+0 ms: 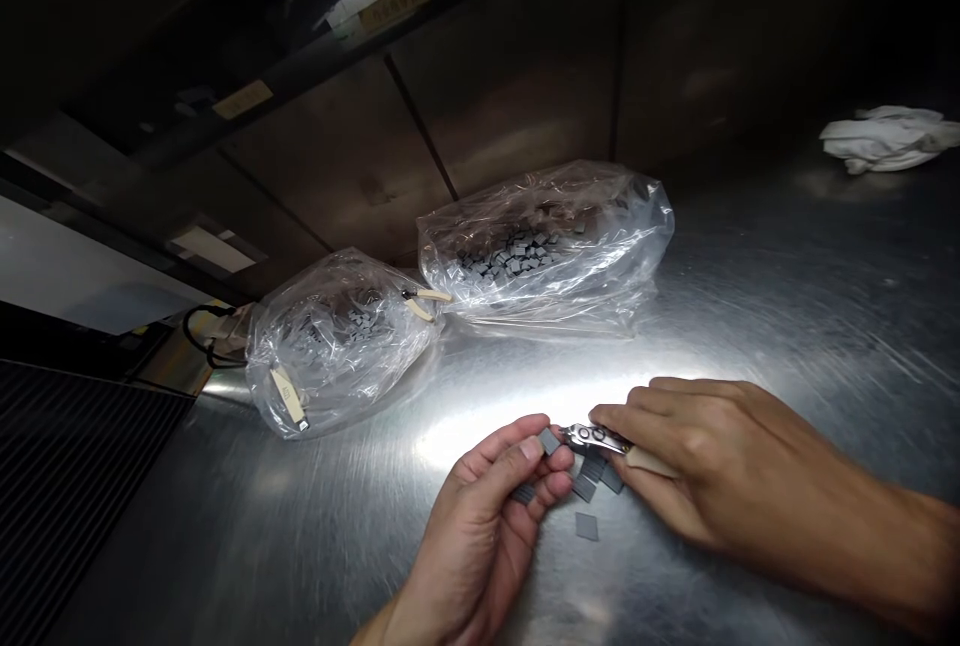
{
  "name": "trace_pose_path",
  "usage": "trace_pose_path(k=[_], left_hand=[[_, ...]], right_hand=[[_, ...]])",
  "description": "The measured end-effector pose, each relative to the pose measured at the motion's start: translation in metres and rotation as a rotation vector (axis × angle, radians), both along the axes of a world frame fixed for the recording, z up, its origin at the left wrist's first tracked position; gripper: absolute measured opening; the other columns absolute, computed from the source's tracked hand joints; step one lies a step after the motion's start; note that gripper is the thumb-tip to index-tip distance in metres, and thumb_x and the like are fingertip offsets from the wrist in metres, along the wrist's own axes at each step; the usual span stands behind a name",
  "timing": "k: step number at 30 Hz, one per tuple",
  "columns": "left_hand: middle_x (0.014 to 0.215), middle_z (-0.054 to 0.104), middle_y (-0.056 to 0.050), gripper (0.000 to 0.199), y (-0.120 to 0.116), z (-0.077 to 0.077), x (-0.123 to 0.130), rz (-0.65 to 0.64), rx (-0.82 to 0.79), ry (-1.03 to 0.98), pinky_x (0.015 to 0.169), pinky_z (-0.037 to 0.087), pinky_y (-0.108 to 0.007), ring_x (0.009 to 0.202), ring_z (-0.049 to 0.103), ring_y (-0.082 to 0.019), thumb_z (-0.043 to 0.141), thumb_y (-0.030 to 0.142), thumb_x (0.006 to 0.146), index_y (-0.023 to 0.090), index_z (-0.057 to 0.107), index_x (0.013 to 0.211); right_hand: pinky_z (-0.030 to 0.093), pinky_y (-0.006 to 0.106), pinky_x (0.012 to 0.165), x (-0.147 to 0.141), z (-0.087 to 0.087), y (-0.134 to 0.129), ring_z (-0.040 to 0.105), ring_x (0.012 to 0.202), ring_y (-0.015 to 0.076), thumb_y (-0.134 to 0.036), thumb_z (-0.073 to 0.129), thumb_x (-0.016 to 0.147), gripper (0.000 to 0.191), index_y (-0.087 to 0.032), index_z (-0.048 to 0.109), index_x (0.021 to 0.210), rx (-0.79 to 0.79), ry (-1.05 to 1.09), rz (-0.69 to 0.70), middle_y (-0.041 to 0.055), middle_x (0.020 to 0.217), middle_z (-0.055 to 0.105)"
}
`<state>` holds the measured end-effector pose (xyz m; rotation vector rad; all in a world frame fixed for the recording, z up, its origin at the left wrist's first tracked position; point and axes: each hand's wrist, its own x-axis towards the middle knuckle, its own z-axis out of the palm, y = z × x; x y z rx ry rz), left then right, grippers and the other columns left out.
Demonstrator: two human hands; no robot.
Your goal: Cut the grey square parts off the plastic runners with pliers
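Between the thumb and index finger of my left hand (491,516) is a small grey square piece (549,441). More grey pieces (523,493) show within the curled fingers of that hand. My right hand (709,461) grips a pair of nippers (600,438) with metal jaws and cream handles. The jaw tips point left and meet or nearly touch the edge of the square piece; I cannot tell whether they bite it. Beneath the nippers several loose grey pieces (585,486) lie on the metal table (360,536), with one single square (586,526) nearer to me.
Two clear plastic bags stand at the back: a right bag (622,256) and a left bag (337,366), both containing small grey pieces. Cream-handled tools (429,298) lie by the bags, one (287,396) at far left. A white cloth (889,138) rests at back right. A dark panel wall (510,106) rises behind.
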<state>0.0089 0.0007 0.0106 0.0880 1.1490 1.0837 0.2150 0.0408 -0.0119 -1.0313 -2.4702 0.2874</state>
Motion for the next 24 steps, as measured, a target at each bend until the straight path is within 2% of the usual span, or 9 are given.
trace_pose_path(k=[5, 13, 20, 24], left_hand=[[0.091, 0.08, -0.01, 0.012, -0.0018, -0.0016, -0.0002, 0.006, 0.017, -0.026, 0.073, 0.065, -0.022, 0.08, 0.078, -0.016, 0.069, 0.005, 0.093, 0.007, 0.08, 0.093], [0.09, 0.081, -0.011, 0.015, -0.0018, 0.001, -0.0003, 0.0, -0.02, -0.022, 0.076, 0.065, -0.021, 0.08, 0.078, -0.015, 0.067, 0.0, 0.093, 0.006, 0.08, 0.097], [0.09, 0.081, -0.011, 0.008, -0.0026, -0.0032, -0.0031, -0.016, -0.006, -0.044, 0.076, 0.065, -0.022, 0.083, 0.078, -0.016, 0.074, 0.004, 0.09, 0.007, 0.08, 0.092], [0.089, 0.08, -0.009, 0.004, -0.0033, -0.0027, -0.0047, -0.041, 0.002, -0.054, 0.069, 0.064, -0.022, 0.079, 0.077, -0.016, 0.079, 0.007, 0.086, 0.01, 0.08, 0.089]], right_hand=[[0.044, 0.038, 0.064, -0.0019, -0.0025, -0.0023, 0.066, 0.069, 0.0229, -0.018, 0.063, 0.092, 0.018, -0.019, 0.074, 0.106, -0.003, -0.003, -0.013, 0.0021, 0.08, 0.069], [0.043, 0.039, 0.065, -0.0014, -0.0003, -0.0009, 0.063, 0.07, 0.0227, -0.019, 0.058, 0.096, 0.022, -0.017, 0.074, 0.11, 0.037, 0.021, 0.002, 0.0028, 0.083, 0.07], [0.045, 0.039, 0.064, -0.0008, 0.0007, -0.0008, 0.064, 0.07, 0.0223, -0.024, 0.055, 0.1, 0.024, -0.018, 0.075, 0.111, -0.012, 0.032, -0.003, 0.0034, 0.084, 0.071], [0.046, 0.038, 0.065, -0.0014, 0.0012, -0.0016, 0.066, 0.073, 0.0223, -0.025, 0.055, 0.1, 0.024, -0.02, 0.076, 0.111, -0.061, 0.054, -0.016, 0.0042, 0.086, 0.072]])
